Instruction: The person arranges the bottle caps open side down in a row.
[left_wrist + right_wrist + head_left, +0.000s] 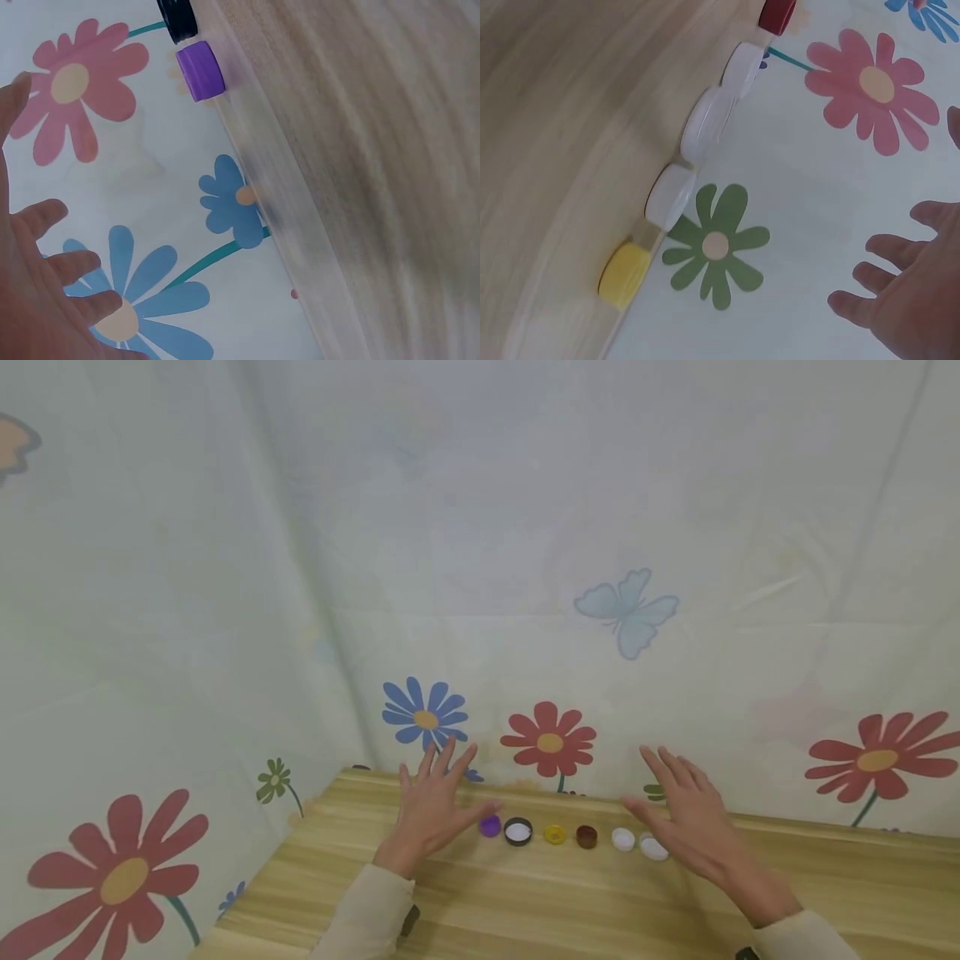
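A row of bottle caps lies along the far part of the wooden table (517, 893). From left to right in the head view come a purple cap (490, 825), a black-rimmed cap (518, 832), a yellow cap (555, 834), a dark red-brown cap (587, 837) and two white caps (622, 839). My left hand (431, 810) is raised, fingers spread, nearest the purple cap. At the other end, my right hand (693, 827) is held up with extended fingers, holding nothing. It hides part of the row; the right wrist view shows another white cap (670, 196) and a second yellow cap (625, 274) there.
Behind the table hangs a pale curtain (480, 568) printed with flowers and a butterfly. It also runs down the left side, close to the table's left edge. Bare wood extends in front of the caps and to the right.
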Demonstrator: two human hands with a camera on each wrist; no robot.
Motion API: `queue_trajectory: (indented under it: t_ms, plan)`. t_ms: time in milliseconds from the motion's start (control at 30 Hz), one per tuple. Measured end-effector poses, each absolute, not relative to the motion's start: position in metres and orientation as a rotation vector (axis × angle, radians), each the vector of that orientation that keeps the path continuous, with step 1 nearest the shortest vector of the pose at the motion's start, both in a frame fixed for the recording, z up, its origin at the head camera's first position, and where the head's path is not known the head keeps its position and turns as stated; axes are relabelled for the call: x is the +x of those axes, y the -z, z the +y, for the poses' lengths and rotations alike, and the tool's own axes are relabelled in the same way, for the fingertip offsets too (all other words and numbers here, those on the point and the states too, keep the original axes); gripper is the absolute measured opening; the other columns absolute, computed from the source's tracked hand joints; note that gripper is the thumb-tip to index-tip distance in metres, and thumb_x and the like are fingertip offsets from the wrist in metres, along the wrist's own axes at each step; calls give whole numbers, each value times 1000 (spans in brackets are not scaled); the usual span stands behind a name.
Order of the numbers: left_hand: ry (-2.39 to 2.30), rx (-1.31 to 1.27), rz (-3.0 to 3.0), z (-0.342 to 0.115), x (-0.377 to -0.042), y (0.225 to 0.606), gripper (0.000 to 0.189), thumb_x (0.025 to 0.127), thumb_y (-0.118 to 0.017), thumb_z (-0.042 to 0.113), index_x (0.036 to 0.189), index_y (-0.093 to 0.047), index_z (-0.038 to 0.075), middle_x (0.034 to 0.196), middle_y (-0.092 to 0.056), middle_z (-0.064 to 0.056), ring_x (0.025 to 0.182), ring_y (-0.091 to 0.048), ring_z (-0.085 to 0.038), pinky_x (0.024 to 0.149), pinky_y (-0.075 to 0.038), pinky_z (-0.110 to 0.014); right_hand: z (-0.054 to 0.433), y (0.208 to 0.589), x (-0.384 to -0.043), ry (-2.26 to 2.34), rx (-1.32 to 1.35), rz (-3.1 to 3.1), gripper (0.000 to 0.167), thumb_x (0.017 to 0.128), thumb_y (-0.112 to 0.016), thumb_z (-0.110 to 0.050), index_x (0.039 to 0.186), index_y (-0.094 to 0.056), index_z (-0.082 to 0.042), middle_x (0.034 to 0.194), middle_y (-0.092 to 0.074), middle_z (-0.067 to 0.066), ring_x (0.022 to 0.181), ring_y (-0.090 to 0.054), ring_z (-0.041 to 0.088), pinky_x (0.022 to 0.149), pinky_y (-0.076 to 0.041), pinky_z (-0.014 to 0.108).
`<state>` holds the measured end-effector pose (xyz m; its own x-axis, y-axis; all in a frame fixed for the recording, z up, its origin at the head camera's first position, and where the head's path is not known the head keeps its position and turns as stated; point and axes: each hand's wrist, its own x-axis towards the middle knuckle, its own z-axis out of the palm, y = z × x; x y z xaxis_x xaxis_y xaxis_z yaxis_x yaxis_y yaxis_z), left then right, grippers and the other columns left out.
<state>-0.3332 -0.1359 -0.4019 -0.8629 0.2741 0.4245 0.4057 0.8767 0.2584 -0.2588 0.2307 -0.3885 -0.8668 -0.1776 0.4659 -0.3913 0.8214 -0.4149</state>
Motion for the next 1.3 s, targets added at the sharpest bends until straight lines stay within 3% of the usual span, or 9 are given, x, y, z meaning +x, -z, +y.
queue_trajectory:
  t_ms: [300, 700, 900, 1300]
  plan:
    - [541, -536, -2619, -142, -335, 403, 92, 86, -74, 69, 161, -47, 23, 169, -36, -17, 153, -30, -49, 116, -16, -80, 210, 395, -270, -846, 512, -2517, 74, 106, -63, -43, 163, -38, -4, 164, -38, 26, 147, -32, 52, 111, -27, 78]
    - [689, -613, -2564, -150, -339, 404, 90, 86, -78, 64, 159, -50, 19, 167, -40, -15, 151, -35, -48, 118, -20, -74, 175, 400, -282, -1043, 523, -2574, 75, 105, -64, -45, 163, -37, -6, 165, -37, 23, 150, -31, 51, 113, -30, 76]
    - [752, -651, -2514, -154, -343, 404, 87, 85, -83, 56, 156, -54, 12, 163, -44, -19, 147, -41, -49, 115, -30, -72, 158, 401, -288, -1141, 538, -2576, 78, 104, -66, -47, 164, -36, -7, 166, -36, 22, 152, -31, 48, 115, -30, 72]
    - [914, -644, -2506, -158, -345, 404, 81, 87, -88, 41, 153, -56, 8, 162, -46, -19, 146, -43, -48, 114, -35, -70, 131, 406, -300, -1228, 559, -2536, 75, 101, -74, -38, 159, -43, -2, 160, -46, 23, 149, -39, 47, 117, -33, 66]
